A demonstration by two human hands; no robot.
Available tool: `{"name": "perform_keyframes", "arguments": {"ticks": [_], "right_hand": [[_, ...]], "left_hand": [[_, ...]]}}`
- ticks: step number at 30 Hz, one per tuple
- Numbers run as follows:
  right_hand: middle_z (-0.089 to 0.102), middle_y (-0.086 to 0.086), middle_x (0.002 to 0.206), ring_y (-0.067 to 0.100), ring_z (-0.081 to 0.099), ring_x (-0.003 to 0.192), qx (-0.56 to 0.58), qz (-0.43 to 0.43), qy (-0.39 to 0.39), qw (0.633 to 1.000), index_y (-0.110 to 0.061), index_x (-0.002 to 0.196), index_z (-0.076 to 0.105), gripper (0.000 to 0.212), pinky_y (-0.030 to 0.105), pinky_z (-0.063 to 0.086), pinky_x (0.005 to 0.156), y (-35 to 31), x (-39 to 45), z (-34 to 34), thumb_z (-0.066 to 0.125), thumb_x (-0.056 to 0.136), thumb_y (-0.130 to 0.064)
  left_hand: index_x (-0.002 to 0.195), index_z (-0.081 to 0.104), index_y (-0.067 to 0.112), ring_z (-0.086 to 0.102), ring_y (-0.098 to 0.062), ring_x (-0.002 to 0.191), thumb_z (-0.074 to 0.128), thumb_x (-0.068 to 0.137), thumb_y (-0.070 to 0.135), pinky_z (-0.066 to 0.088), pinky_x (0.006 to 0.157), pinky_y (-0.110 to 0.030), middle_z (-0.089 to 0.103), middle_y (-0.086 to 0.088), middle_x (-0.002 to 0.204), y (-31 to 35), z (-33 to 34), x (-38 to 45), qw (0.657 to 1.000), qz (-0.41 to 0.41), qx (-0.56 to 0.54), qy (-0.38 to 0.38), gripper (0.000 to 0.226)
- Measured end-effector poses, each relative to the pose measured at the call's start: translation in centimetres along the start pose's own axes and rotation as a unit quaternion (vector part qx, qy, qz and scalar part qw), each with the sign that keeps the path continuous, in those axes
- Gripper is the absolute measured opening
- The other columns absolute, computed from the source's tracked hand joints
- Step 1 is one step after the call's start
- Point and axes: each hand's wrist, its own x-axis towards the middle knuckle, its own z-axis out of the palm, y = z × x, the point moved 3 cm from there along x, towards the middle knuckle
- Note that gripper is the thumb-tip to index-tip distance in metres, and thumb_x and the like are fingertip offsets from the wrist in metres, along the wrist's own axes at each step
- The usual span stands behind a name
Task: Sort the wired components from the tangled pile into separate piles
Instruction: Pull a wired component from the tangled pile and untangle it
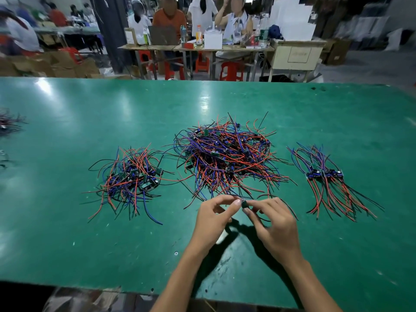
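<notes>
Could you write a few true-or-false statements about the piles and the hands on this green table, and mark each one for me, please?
1. The big tangled pile lies between two smaller piles. True.
2. The right-hand pile is the messiest. False: its boards sit in a row with the wires combed roughly one way; the central tangle is messiest.
3. Both hands pinch one small component near the tangled pile's close edge. True: the left hand and the right hand meet on it.
4. The left-hand pile is stacked in a tray. False: it lies directly on the green table.
</notes>
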Motion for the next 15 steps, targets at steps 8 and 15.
{"name": "perform_keyframes", "arguments": {"ticks": [8, 15], "right_hand": [[0.065, -0.015, 0.085, -0.001, 0.058, 0.079, 0.053, 0.086, 0.0, 0.995, -0.025, 0.108, 0.07, 0.028, 0.021, 0.047, 0.075, -0.3, 0.3, -0.5, 0.067, 0.089, -0.045], [0.063, -0.019, 0.08, 0.001, 0.059, 0.072, 0.021, 0.092, -0.095, 0.991, -0.03, 0.102, 0.07, 0.014, 0.025, 0.052, 0.068, -0.3, 0.2, 0.1, 0.075, 0.09, -0.036]], "left_hand": [[0.096, 0.07, 0.014, 0.06, -0.01, 0.058, 0.049, 0.106, 0.028, 0.044, 0.054, -0.017, 0.079, 0.003, 0.096, 6.4, 1.4, 1.1, 0.996, 0.068, -0.047, -0.033, 0.028], [0.106, 0.063, 0.018, 0.061, -0.011, 0.055, 0.041, 0.107, 0.037, 0.047, 0.052, -0.019, 0.078, -0.008, 0.101, 10.2, -8.6, 4.5, 0.985, 0.041, -0.153, 0.071, 0.029]]}}
